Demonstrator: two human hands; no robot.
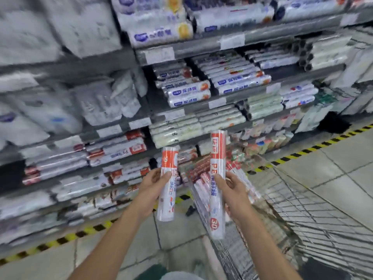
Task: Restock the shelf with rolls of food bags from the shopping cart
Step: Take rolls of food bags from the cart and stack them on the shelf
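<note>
Head view. Two rolls are out of the cart and in hand, neither yet on the shelf.

The left hand (153,181) grips the short roll (168,201) near mid-length. Its fingers (166,175) are curled round the barrel, with the red label end above them and the white end below.

The right hand (235,187) is clamped the same way on the long roll (217,205). Both rolls stand near upright, apart from each other.

The cart (306,211) lies below and to the right of the right fingers. More rolls (199,179) are piled in it just beyond the fingertips.

The shelf (113,131) stands ahead and to the left of the left fingers. Matching red-labelled stock (119,150) lies on its side there, above fingertip height.

Handling, as a judgement:
- The rolls look light, since each is carried one-handed without strain.
- They are wound film, so firm along their length but yielding under a hard squeeze.
- The glossy wrap looks slippery.
- A mid-barrel grip, as now, keeps the balance. The long roll would tip if held near an end.
- They are not fragile, though a crushed wrapper would spoil the facing.
- Laid flat, they may roll off the shelf.
</note>
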